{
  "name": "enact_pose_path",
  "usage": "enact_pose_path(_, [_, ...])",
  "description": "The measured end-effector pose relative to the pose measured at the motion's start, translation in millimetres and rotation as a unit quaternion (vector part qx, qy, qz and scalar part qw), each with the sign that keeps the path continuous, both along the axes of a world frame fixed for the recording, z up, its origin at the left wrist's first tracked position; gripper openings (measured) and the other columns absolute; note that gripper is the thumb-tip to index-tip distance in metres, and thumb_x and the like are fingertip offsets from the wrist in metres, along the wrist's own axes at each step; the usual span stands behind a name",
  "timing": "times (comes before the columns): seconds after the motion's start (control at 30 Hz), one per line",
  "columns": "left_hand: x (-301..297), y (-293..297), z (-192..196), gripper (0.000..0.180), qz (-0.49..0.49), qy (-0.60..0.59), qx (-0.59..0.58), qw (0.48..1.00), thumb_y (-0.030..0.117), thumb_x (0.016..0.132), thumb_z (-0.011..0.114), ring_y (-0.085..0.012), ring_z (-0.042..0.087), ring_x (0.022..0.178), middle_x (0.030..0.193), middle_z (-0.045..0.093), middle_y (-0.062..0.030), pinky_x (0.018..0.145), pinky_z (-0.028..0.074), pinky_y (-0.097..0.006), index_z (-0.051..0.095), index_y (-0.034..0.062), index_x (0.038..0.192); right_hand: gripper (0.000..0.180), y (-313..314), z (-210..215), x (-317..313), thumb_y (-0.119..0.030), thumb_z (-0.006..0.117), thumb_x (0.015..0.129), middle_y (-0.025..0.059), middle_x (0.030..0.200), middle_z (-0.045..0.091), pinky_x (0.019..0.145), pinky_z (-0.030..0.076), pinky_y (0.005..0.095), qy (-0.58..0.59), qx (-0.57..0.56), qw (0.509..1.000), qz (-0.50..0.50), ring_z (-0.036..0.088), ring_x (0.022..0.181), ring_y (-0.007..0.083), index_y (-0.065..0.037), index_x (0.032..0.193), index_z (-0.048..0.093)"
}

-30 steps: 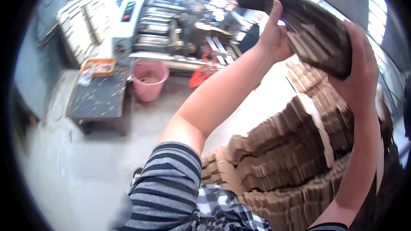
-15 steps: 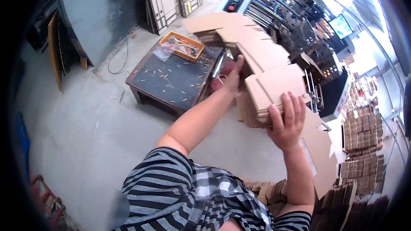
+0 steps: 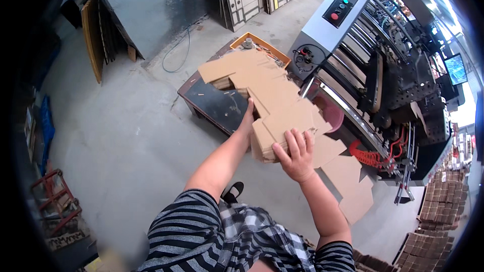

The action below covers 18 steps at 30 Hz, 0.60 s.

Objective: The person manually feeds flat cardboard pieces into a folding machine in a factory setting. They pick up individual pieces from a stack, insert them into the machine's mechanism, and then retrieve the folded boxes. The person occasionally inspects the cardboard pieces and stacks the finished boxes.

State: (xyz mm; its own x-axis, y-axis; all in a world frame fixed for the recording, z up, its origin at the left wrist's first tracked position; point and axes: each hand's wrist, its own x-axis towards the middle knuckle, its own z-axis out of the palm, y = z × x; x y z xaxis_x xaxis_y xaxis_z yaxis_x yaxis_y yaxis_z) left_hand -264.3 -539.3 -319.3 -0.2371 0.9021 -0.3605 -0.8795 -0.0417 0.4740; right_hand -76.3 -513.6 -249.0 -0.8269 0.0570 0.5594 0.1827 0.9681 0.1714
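Between my two hands is a thick stack of flat die-cut cardboard blanks, brown, with tabs and notches along their edges. My left hand grips the stack's left side, thumb up against the edge and its other fingers hidden by the cardboard. Over the near right corner, my right hand is closed with its fingers bent across the top sheet. The stack's far end covers part of a low dark table. More cardboard flaps stick out to the right, beside my right forearm.
A yellow tray of small items is on the table. A grey control box and a large machine stand at the right, with a pink bucket beside them. Bundled cardboard lies far right; a red metal frame stands left.
My view has turned to the right, and the stack in both hands has shifted left in the picture, with its far end now over the table. Both hands keep their grip.
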Motion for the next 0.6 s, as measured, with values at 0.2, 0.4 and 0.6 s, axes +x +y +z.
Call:
enact_pose_path(0.2, [-39.5, 22.4, -141.9, 0.097, 0.037, 0.035, 0.027, 0.998, 0.080, 0.074, 0.042, -0.0287, 0.045, 0.123, 0.136, 0.045, -0.0143, 0.102, 0.039, -0.043, 0.035, 0.0088, 0.140, 0.038, 20.4, -105.3, -37.8, -0.022, 0.057, 0.082, 0.0111, 0.123, 0.052, 0.104, 0.029, 0.0529, -0.012, -0.051, 0.999, -0.006, 0.050, 0.114, 0.0292, -0.030, 0.119, 0.053])
enact_pose_path(0.4, [-70.5, 36.0, -228.5, 0.099, 0.026, -0.008, -0.007, 1.000, 0.081, 0.072, 0.044, -0.0278, 0.047, 0.121, 0.134, 0.046, -0.0138, 0.098, 0.043, -0.043, 0.035, 0.0090, 0.138, 0.042, 42.4, -200.0, -67.6, -0.020, 0.059, 0.079, 0.0102, 0.122, 0.053, 0.105, 0.028, 0.0537, -0.018, -0.089, 0.996, -0.009, 0.051, 0.113, 0.0275, -0.033, 0.118, 0.053])
enact_pose_path(0.6, [-95.1, 27.7, -324.7, 0.096, 0.024, 0.019, -0.052, 0.998, 0.077, 0.071, 0.053, -0.0265, 0.050, 0.118, 0.129, 0.051, -0.0122, 0.097, 0.045, -0.041, 0.040, 0.0072, 0.135, 0.047, 27.3, -292.9, -68.1, -0.022, 0.058, 0.079, 0.0084, 0.129, 0.050, 0.104, 0.027, 0.0573, -0.042, -0.165, 0.984, -0.049, 0.047, 0.121, 0.0254, -0.035, 0.124, 0.051])
